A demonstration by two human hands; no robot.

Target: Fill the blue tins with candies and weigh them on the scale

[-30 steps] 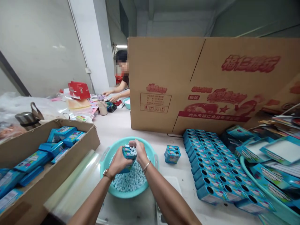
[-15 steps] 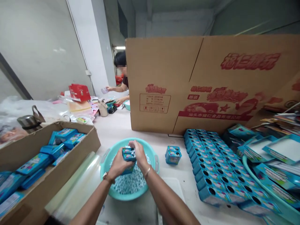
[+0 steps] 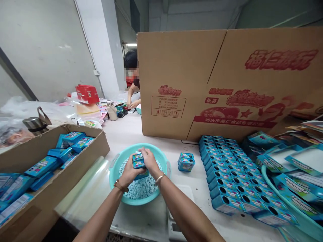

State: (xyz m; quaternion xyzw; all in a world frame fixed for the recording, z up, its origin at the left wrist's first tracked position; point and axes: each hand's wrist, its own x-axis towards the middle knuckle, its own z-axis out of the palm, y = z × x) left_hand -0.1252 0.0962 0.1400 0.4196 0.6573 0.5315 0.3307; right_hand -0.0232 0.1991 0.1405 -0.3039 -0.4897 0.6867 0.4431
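Observation:
Both of my hands hold one small blue box above a teal basin filled with small pale blue pellets. My left hand wraps the box from below and the left. My right hand presses on its top and right side, fingers closed over it. Two more small blue boxes stand stacked on the white table just right of the basin.
Rows of several blue boxes lie at the right, with flat blue packs beyond. A cardboard tray of blue packs sits at the left. A large cardboard carton stands behind. Another person works at the far end.
My right hand has come down onto the top of the box, which now looks closed instead of showing pellets. The person at the far end has lowered their hands.

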